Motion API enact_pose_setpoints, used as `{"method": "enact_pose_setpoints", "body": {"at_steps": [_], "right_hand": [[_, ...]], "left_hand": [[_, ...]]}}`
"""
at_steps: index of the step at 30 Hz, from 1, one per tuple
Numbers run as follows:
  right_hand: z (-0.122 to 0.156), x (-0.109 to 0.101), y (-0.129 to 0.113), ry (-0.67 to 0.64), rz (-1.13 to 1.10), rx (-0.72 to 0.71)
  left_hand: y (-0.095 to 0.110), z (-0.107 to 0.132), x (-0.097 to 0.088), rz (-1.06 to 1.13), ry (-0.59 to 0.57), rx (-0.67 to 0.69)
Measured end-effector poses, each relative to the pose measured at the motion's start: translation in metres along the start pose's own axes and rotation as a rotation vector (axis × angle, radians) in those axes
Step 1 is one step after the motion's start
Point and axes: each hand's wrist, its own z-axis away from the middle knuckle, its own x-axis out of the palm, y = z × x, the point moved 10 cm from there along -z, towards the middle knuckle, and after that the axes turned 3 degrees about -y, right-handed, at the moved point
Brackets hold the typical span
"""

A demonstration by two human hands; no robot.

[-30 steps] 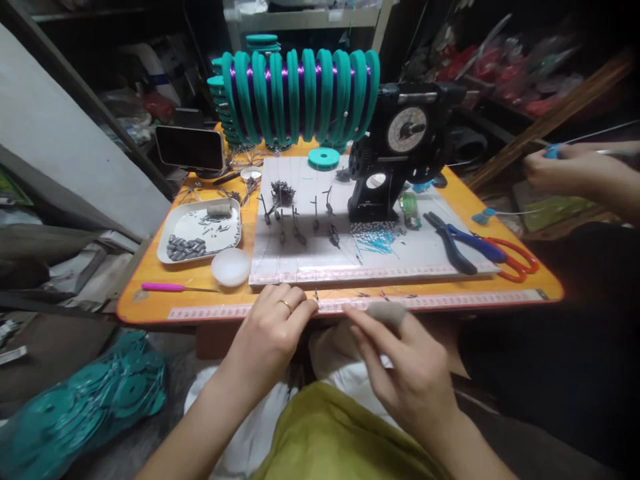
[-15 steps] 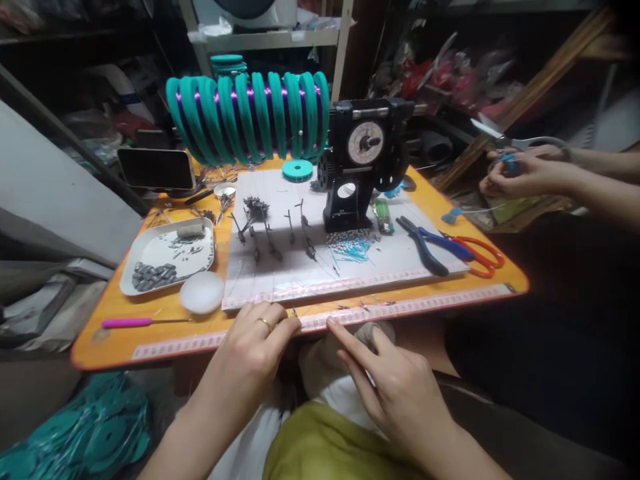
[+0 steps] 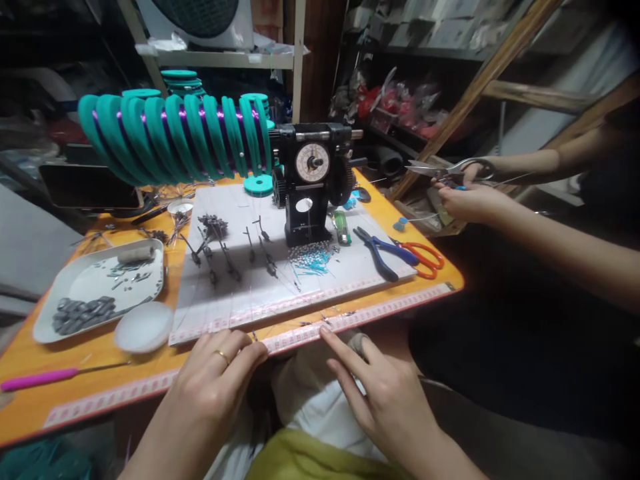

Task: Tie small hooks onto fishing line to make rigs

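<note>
My left hand (image 3: 215, 373), with a ring on one finger, is closed at the table's front edge. Its thumb presses against the curled fingers by the measuring tape strip (image 3: 390, 311); whatever lies between them is hidden. A small dark metal piece stands just beyond that thumb. My right hand (image 3: 380, 380) has its fingers apart, and the index fingertip rests on the tape strip. Close to that fingertip lie small metal swivels (image 3: 327, 321) with thin lines. On the white board (image 3: 210, 300) behind are several dark weighted rigs (image 3: 230, 263) and a pile of beads with blue pieces (image 3: 313, 259).
Teal spools (image 3: 180, 140) hang from a black machine (image 3: 313, 180) with a dial. Left are a white tray (image 3: 100, 267) of grey weights, a bowl (image 3: 144, 327) and a pink-handled hook (image 3: 40, 379). Pliers (image 3: 375, 253) lie right. Another person's hands (image 3: 465, 197) hold scissors (image 3: 450, 168).
My view has turned to the right, so the table sits further left. Both my hands keep nearly the same pose at the edge. The other person's scissors now point left.
</note>
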Motion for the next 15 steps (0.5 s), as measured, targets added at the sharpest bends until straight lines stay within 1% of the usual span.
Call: {"method": "enact_pose_setpoints", "body": {"at_steps": [2, 6, 11, 15], "right_hand": [[0.000, -0.002, 0.001, 0.009, 0.005, 0.003], [-0.001, -0.008, 0.000, 0.043, 0.021, -0.012], [-0.003, -0.011, 0.001, 0.046, 0.055, -0.038], [-0.005, -0.011, 0.003, 0.041, 0.049, -0.044]], "left_hand": [[0.003, -0.003, -0.001, -0.021, -0.005, 0.018], [0.007, -0.008, -0.004, -0.052, 0.026, 0.031], [0.004, -0.004, 0.002, -0.028, -0.004, 0.028], [0.001, -0.004, 0.002, -0.015, 0.007, 0.002]]}}
